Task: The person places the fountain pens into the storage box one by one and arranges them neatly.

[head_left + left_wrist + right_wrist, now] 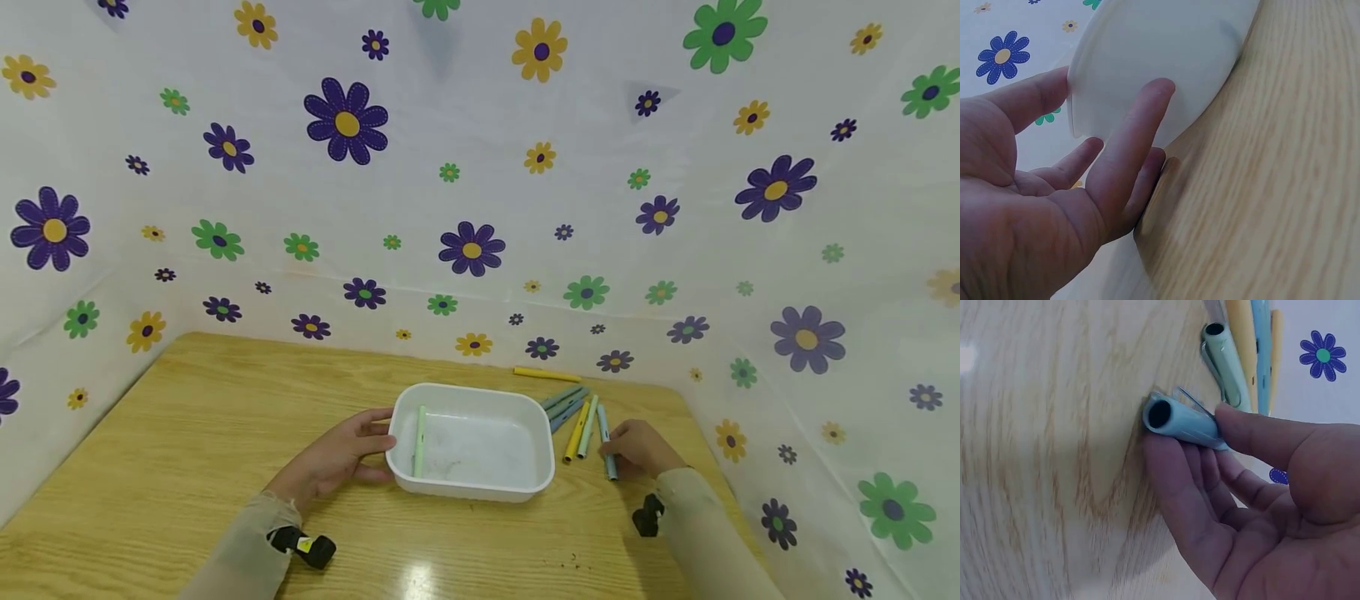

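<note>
Two hands: right hand [637, 447] at the pens, left hand [337, 454] at the tray [487, 492].
Right grip: thumb and fingers closed down to pen width, pinching a light-blue pen [604, 423].
Pen vs grip: thumb on the clip side, fingers against the opposite side; hollow end faces near and sticks out past the thumb.
Pen height: hard to tell whether it's off the table [225, 433] or touching it.
Left grip: fingers spread and mostly straight, tips touching the tray's left wall and rim.
Tray contents: pale green pen [420, 442] at the left end, lying near to far.
Pen group: right of tray; yellow pen [577, 432] and mint pen [588, 427] just left of the held one, blue-grey pens [562, 404] bunched on the far side.
Outlier: orange-yellow pen [547, 374] by the table's far edge, lying left to right.
Backdrop: flowered sheet [420, 117].
</note>
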Motion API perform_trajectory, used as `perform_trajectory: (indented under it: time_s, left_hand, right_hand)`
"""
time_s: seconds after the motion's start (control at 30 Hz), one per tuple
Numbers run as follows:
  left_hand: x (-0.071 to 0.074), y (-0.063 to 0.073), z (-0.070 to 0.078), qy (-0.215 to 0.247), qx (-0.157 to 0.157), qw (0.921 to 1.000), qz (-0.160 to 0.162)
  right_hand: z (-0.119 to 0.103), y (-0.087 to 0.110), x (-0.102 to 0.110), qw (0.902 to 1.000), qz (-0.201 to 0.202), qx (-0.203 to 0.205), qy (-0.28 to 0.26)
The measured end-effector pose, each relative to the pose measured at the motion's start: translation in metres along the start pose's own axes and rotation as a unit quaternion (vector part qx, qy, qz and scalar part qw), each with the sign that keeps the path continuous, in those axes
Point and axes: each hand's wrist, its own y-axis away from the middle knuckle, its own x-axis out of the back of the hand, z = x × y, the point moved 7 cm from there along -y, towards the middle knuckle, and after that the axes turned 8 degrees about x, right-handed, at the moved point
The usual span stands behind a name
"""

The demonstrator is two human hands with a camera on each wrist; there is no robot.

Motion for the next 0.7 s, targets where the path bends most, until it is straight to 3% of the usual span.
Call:
perform_trajectory:
  time_s: [0.43, 0.7]
  left_hand:
    - [0.0, 0.0, 0.0, -0.003, 0.002, 1.0, 0.004]
    - [-0.001, 0.001, 0.001, -0.005, -0.003, 1.0, 0.001]
  right_hand:
    - [-0.001, 0.016, -0.011, 0.9992, -0.001, -0.024, -0.032]
    - [-0.002, 0.021, -0.014, 0.9998, -0.003, -0.005, -0.021]
